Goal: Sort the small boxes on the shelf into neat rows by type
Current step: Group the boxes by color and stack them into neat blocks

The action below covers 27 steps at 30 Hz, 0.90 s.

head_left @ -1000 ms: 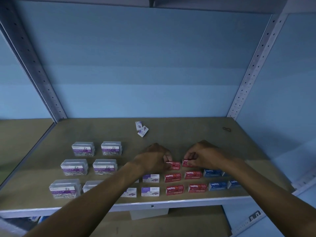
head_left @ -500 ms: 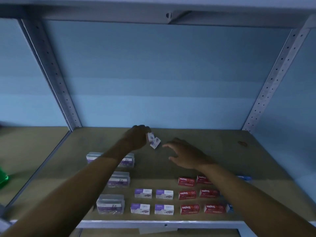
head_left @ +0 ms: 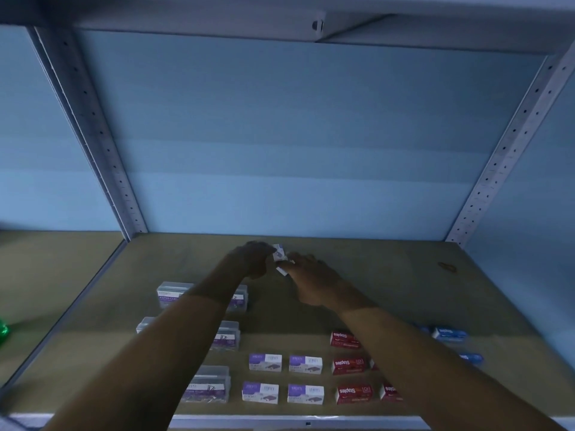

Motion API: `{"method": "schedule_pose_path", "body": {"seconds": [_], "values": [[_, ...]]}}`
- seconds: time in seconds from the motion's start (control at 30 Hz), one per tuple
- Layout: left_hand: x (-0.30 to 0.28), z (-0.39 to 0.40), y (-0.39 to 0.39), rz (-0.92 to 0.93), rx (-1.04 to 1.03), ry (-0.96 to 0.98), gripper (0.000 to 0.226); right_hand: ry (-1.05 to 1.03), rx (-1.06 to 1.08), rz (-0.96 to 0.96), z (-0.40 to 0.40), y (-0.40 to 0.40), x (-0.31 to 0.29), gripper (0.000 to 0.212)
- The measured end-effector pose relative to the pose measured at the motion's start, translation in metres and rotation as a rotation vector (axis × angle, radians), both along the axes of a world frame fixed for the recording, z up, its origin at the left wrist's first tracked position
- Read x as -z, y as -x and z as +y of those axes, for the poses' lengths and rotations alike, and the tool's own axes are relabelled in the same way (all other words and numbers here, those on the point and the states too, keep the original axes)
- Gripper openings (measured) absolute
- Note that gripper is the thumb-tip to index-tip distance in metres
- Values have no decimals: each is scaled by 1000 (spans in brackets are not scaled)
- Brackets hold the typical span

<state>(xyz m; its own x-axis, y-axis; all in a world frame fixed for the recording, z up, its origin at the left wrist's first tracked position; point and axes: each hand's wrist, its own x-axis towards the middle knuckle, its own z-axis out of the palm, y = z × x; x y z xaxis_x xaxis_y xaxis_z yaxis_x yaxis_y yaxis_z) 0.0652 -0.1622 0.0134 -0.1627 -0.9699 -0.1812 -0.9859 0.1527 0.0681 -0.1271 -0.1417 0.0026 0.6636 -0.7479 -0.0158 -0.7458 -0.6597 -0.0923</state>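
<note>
Brown board shelf [head_left: 389,275], blue wall behind, both hands at two small white-and-purple boxes near the back.
Left hand [head_left: 253,259] pinches one box [head_left: 279,251]; right hand [head_left: 311,279] has fingers on the other [head_left: 283,270], grip unclear. Up front: clear cases [head_left: 172,293] of paper clips, five showing; four purple boxes [head_left: 265,362]; five red staple boxes [head_left: 345,339]; blue boxes [head_left: 449,333], count hidden by arm.

Five clear paper-clip boxes [head_left: 174,294] partly hidden at lower left, six white-purple boxes [head_left: 265,362] counting two at the hands, five red staple boxes [head_left: 349,365], three blue boxes [head_left: 449,333] at right
</note>
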Motion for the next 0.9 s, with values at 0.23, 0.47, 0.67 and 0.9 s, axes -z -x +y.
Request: {"method": "schedule_pose_path", "body": {"seconds": [0.23,0.47,0.67,0.9], "values": [[8,-4,-12,56,29,62,64,33,-8,-16,-4,11,0,64],[2,7,-5,137,27,44,83,37,35,-137,-3,24,-6,34],[-9,21,4,17,92,52,66,-88,187,-222,-8,43,-7,34],[-13,23,8,-82,141,141,52,-92,228,-242,-16,43,-9,50]]}}
